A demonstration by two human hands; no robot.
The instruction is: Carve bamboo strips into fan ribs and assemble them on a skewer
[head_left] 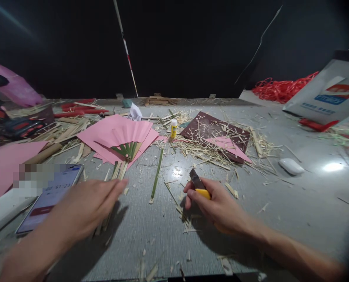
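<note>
My right hand (218,203) is closed around a yellow utility knife (203,193), its dark blade pointing up and away from me. To the left, my left hand (95,199) hovers palm down, slightly blurred, with its fingers stretched out over a bundle of thin bamboo strips (121,170). The bundle is partly hidden under this hand. Just beyond it lies a pleated pink paper fan (124,135) with green bamboo ribs, on top of pink paper sheets (86,133). A single green bamboo strip (157,176) rests on the table between my hands.
A glue stick (173,129) stands upright near the middle. Shavings cover a dark brown board (202,125). A phone (49,199) and a power drill (13,121) are at left. On the right are a white computer mouse (291,166), a white bag (327,92) and red plastic strands (280,90).
</note>
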